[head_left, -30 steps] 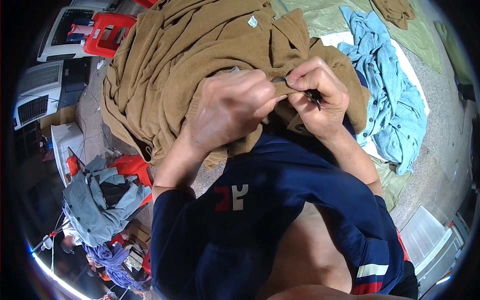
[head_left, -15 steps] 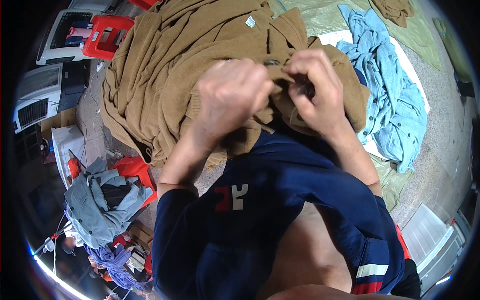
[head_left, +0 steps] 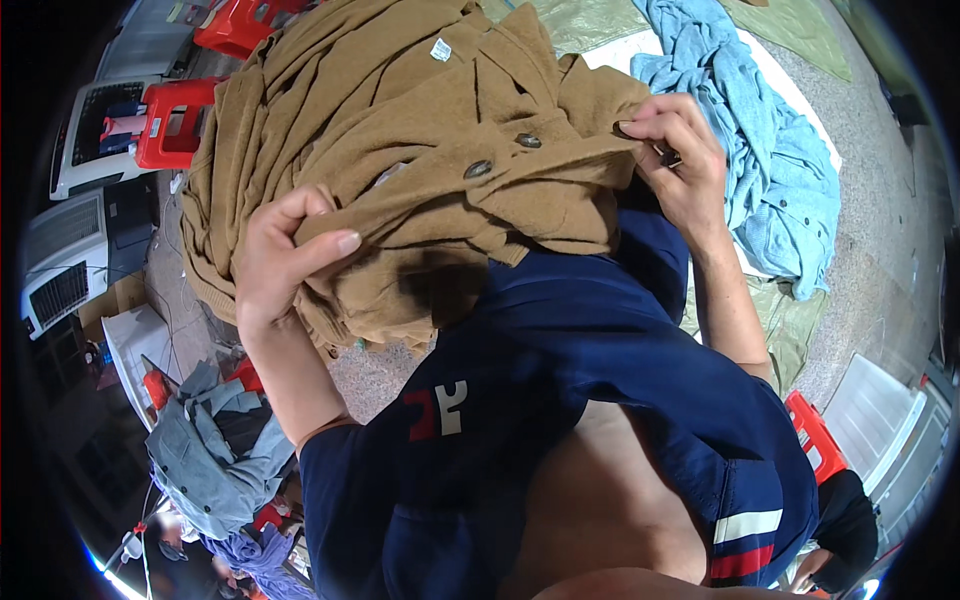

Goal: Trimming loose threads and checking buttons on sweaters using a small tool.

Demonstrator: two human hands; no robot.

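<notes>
Head view: hands (head_left: 285, 265) gripping brown garment (head_left: 420, 130)

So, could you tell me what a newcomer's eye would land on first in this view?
Most striking is the big brown buttoned garment filling the upper middle, gripped by the left hand at its lower left fold and pinched by the right hand at its right edge. A light blue garment lies crumpled at the upper right.

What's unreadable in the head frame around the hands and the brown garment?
- Head view: small dark tool in the right hand, mostly covered by the fingers; kind unclear.
- Left hand fingertips, buried in the brown knitted buttoned garment.
- White tag on the garment: too small.
- Garment's lower part, hidden behind the navy blue shirt.
</notes>
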